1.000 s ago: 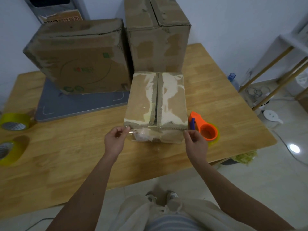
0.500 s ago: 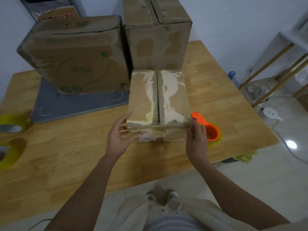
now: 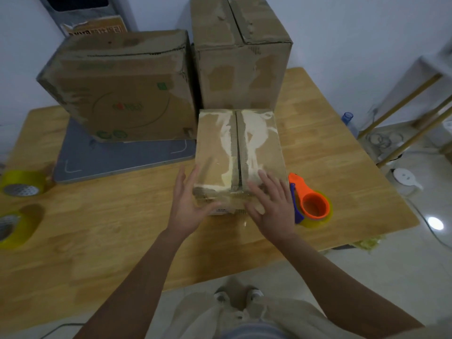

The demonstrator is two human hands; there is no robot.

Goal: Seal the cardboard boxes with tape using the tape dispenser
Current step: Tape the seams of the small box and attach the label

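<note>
- Head cam, looking down at a wood table [image 3: 122, 241] w/ both bare arms reaching fwd.
- Small box [image 3: 238, 152] sat at the table's near-centre, flaps closed, seam running away from the person; pale torn patches on top.
- Left hand [image 3: 189, 206] was at the box's near-left corner, fingers straight and spread, thumb across the front face; holding nothing.
- Right hand [image 3: 271, 204] lay flat over the box's near-right top edge, fingers spread wide, pressing; nothing gripped.
- Clear tape seemed to cross the near edge under the hands, but blur made it hard to confirm.
- Dispenser [image 3: 310, 204], orange w/ blue part, lay on the table just right of the right hand, close beside the box, untouched.
- Beyond the hands: wide box [image 3: 122, 89] on a grey board [image 3: 117, 157], tall box [image 3: 241, 55] beside it.
- Far left of the left hand: two yellow tape rolls [image 3: 22, 182], well apart from the box.
</note>
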